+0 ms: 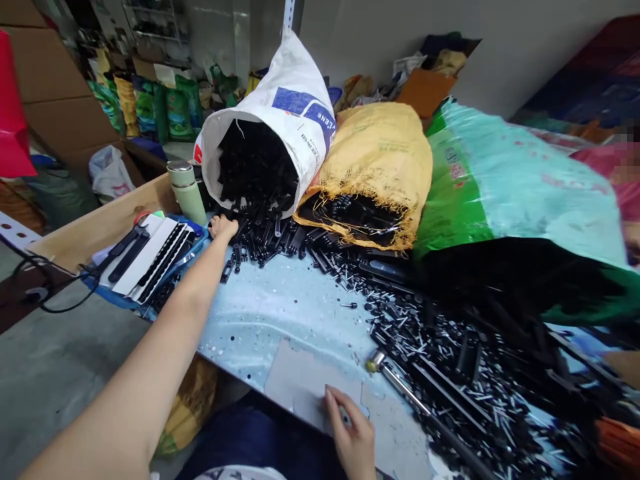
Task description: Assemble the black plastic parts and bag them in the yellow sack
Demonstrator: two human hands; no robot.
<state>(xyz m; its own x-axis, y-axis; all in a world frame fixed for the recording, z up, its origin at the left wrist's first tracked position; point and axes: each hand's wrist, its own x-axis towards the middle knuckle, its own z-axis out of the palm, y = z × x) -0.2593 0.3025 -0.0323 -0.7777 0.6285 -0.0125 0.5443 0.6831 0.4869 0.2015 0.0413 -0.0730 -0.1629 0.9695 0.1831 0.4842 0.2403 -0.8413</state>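
My left hand (223, 227) is stretched far out to the back left of the table. Its fingers are curled, and anything in them is hidden. Right beside it lies a heap of black plastic parts (265, 237), spilling from a white sack (305, 127). A pale green thermos (187, 193) stands just behind the hand. My right hand (353, 430) is at the front edge, over a grey flat sheet (305, 377). Its fingers are bent together around a small greyish thing that I cannot make out. To its right lies a hammer (400, 383) with a metal shaft and yellowish head tip.
A yellow woven sack (380, 153) and a green-and-teal sack (525, 180) lie open along the back, over more black parts. Small metal pins (485, 393) are scattered at right. A blue basket (117, 300) with tools stands left, beside a wooden board (110, 223).
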